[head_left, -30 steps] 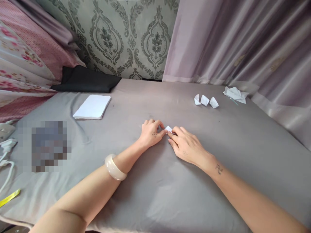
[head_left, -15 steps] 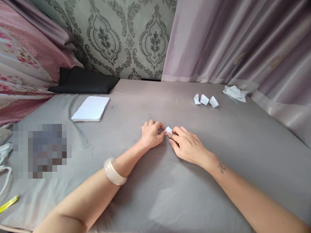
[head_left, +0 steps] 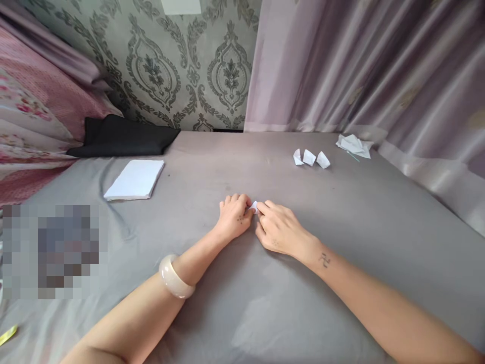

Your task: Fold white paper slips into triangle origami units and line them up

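Observation:
A small folded piece of white paper (head_left: 254, 206) lies low over the grey sheet between my hands, partly hidden by my fingers. My left hand (head_left: 235, 215) pinches its left side between thumb and forefinger, the other fingers curled. On its right side, the fingers of my right hand (head_left: 282, 225) press against the paper, bent and close together. Beyond my right hand stand three small folded white paper pieces (head_left: 309, 157) in a row.
A stack of white paper (head_left: 134, 179) lies at the left, with a folded black cloth (head_left: 125, 135) behind it. Several flattened papers (head_left: 354, 145) sit near the curtain (head_left: 322, 60) at the right. A yellow strip (head_left: 8, 334) shows at the lower left.
The whole view has shifted slightly, with the scene moving left and a little down. My right hand has shifted its fingers on the paper; both hands stay on it.

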Motion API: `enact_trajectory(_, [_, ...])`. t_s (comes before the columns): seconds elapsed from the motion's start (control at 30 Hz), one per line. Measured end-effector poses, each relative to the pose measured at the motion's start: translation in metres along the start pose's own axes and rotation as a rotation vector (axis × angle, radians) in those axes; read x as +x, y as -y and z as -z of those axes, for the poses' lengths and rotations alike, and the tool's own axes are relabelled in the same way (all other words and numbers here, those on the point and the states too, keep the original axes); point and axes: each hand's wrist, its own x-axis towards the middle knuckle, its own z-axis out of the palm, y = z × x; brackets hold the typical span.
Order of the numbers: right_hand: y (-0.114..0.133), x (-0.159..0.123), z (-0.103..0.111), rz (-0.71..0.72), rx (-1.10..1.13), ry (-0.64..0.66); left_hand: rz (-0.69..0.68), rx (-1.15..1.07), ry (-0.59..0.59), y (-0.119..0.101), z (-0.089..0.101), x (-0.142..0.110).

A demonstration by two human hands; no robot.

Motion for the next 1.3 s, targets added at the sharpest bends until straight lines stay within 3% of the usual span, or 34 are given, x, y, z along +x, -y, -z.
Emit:
enact_trajectory(0.13, [-0.007, -0.001, -0.006, -0.074, 0.098, -0.027, 0.046, -0.096, 0.002, 0.003, 0.002, 0.005])
enact_trajectory(0.23, [-0.011, -0.008, -0.016, -0.163, 0.276, -0.143, 0.054, -0.137, 0.017, 0.005, 0.004, 0.005])
enact_trajectory(0.37, [-0.01, -0.015, -0.03, -0.228, 0.456, -0.289, -0.036, -0.224, -0.024, 0.006, 0.003, 0.001])
enact_trajectory(0.47, [-0.011, -0.015, -0.032, -0.234, 0.599, -0.367, -0.046, -0.349, -0.01, 0.006, 0.001, -0.001])
enact_trajectory(0.57, [-0.015, -0.014, -0.031, -0.326, 0.813, -0.437, -0.021, -0.455, -0.04, 0.007, -0.002, -0.001])
enact_trajectory(0.67, [-0.018, -0.014, -0.031, -0.431, 0.856, -0.429, -0.069, -0.527, -0.071, 0.006, -0.003, 0.0])
enact_trajectory(0.8, [-0.018, -0.013, -0.034, -0.449, 0.796, -0.378, -0.201, -0.559, -0.146, 0.003, -0.002, -0.002])
enact_trajectory(1.0, [-0.022, -0.013, -0.022, -0.545, 1.202, -0.329, -0.281, -0.749, -0.16, -0.003, 0.001, -0.006])
enact_trajectory(1.13, [-0.018, -0.014, -0.01, -0.505, 1.478, -0.35, -0.216, -0.928, -0.09, -0.009, 0.002, -0.009])
enact_trajectory(1.2, [-0.016, -0.014, -0.01, -0.473, 1.449, -0.378, -0.143, -0.964, -0.085, -0.013, 0.004, -0.011])
enact_trajectory(1.3, [-0.014, -0.014, -0.014, -0.406, 1.279, -0.412, -0.056, -1.028, 0.028, -0.017, 0.008, -0.014])
